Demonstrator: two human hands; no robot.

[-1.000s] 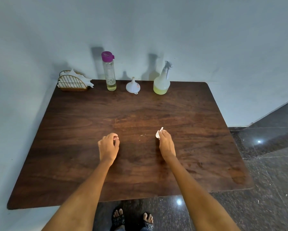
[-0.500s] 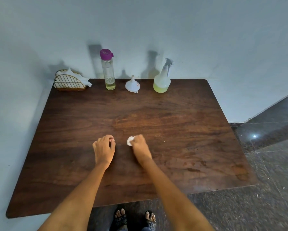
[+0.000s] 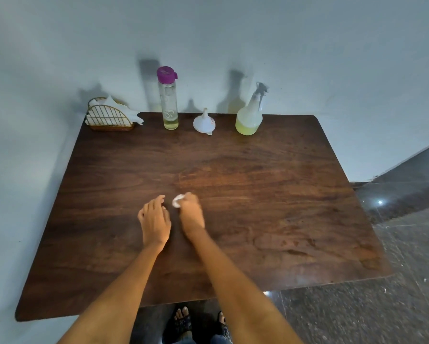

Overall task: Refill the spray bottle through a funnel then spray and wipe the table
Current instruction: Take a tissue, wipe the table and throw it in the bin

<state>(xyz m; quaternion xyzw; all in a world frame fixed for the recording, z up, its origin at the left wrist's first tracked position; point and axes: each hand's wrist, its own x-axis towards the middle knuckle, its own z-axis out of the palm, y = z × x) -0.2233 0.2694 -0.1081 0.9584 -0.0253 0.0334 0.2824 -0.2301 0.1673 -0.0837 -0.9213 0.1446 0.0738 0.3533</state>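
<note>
Under the right hand (image 3: 191, 214), a tissue (image 3: 176, 201) shows only partly.

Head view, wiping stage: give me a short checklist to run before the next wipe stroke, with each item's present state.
1. Tissue wad gripped in the right hand: ok.
2. Wad down on the table: cannot tell, contact is blurred.
3. Left hand out of the stroke path: not ok, it rests on the table right beside the right hand.
4. Spray bottle, funnel and purple-capped bottle upright at the far edge, away from the hands: ok.
5. Spare tissues in the wire holder: ok.
6. Table wet from spraying: cannot tell.
</note>
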